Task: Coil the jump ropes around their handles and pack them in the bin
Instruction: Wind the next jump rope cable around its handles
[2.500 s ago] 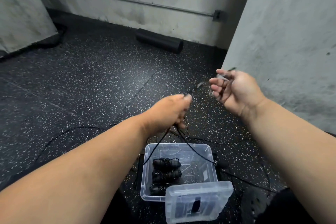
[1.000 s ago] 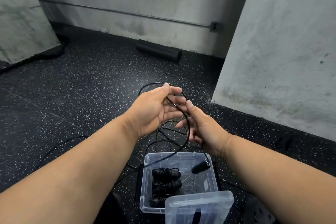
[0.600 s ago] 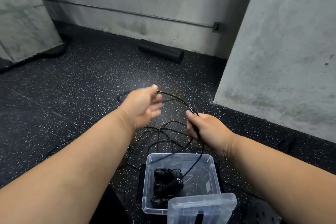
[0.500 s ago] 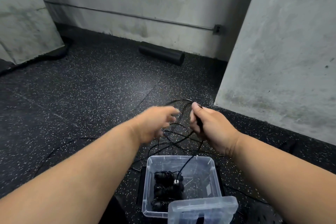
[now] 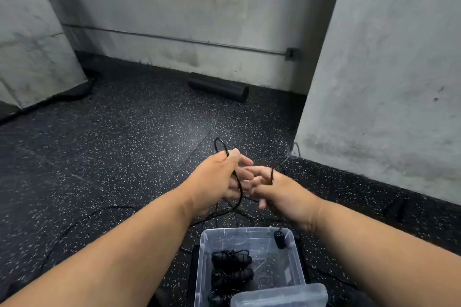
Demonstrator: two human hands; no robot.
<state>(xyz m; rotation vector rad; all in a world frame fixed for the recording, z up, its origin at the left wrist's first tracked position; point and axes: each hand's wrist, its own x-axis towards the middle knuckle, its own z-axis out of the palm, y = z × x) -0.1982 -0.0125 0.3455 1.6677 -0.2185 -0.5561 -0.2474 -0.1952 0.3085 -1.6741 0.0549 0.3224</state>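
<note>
1. the left hand [image 5: 214, 179] is pinching a thin black jump rope [image 5: 238, 197], a small loop poking above its thumb.
2. the right hand [image 5: 279, 194] is curling its fingers round the same rope.
3. coiled ropes [image 5: 230, 269] are lying in the clear bin [image 5: 203, 257] below on the speckled black rubber floor [image 5: 112, 144].
4. a black foam roller [image 5: 218, 87] is resting by the concrete wall [image 5: 174, 20].

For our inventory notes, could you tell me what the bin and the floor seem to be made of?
Bin: clear glossy plastic, probably; the floor shows through its walls.
Floor: apparently rubber gym flooring, matte black with pale flecks and a seam.
</note>
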